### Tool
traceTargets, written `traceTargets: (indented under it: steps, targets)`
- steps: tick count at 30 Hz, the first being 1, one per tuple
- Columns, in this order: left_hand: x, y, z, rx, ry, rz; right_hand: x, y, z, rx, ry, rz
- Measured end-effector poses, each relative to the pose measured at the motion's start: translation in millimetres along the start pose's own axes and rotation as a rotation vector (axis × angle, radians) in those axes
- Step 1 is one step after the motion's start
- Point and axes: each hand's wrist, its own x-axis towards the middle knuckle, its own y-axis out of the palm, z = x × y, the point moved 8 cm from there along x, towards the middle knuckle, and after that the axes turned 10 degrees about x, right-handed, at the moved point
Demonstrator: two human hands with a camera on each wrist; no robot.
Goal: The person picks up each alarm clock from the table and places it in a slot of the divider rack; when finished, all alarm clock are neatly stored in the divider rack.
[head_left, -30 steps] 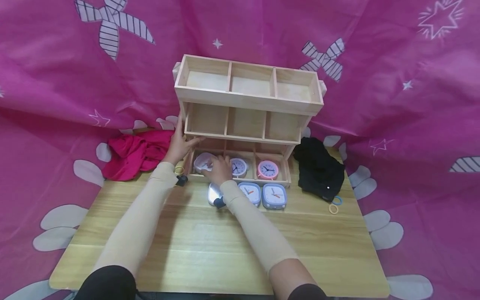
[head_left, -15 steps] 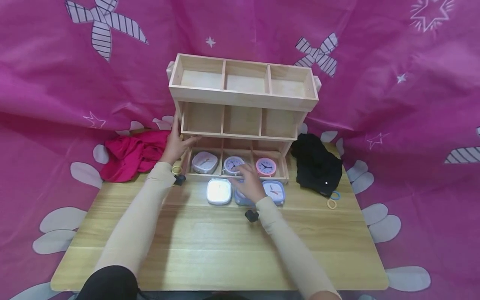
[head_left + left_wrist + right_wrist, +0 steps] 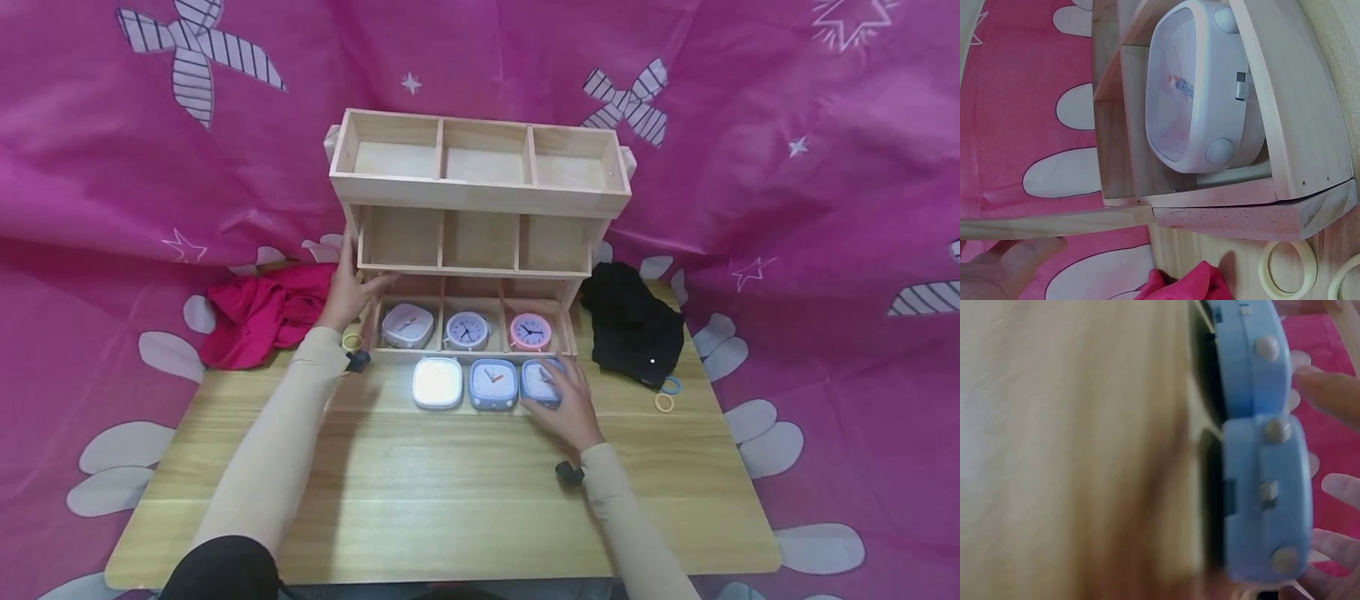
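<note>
While bracing the wooden shelf (image 3: 480, 196), right hand (image 3: 570, 408) laid over the rightmost blue clock (image 3: 542, 381).

Fingers curled loosely round that clock, flat on the desk (image 3: 450, 492) directly beneath them; grip firmness unclear. Rounded-square smooth plastic, knobbed edge, no long axis. Left hand (image 3: 351, 292) farther off, fingers pressed straight against shelf's left side.

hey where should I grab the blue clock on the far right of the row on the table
Probably from above, by its outer right and near edges: the right blue clock lies flat, face up, its left edge close against the middle blue clock. The right hand already rests there.
</note>
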Motion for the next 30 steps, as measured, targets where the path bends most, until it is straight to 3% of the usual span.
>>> traceTargets:
  steps: [8,13,20,24,30]
  targets:
    - [13.8,4.1,30.2,0.023,0.033,-0.027,-5.9,1.0,-17.1,0.056,0.034,0.032]
    - [14.0,5.8,30.7,0.03,0.022,-0.019,-6.5,-1.1,-26.2,0.045,0.031,-0.003]
    - [7.2,5.5,13.8,-0.003,0.009,0.002,-9.9,-5.4,-31.4,0.023,0.004,0.018]
    - [0.8,2.9,0.2,-0.019,0.02,0.007,-15.6,-6.7,-31.3,0.102,0.026,0.042]
    - [-0.3,1.4,0.2,-0.015,0.009,0.003,-28.5,-6.3,-34.8,0.182,0.062,0.015]
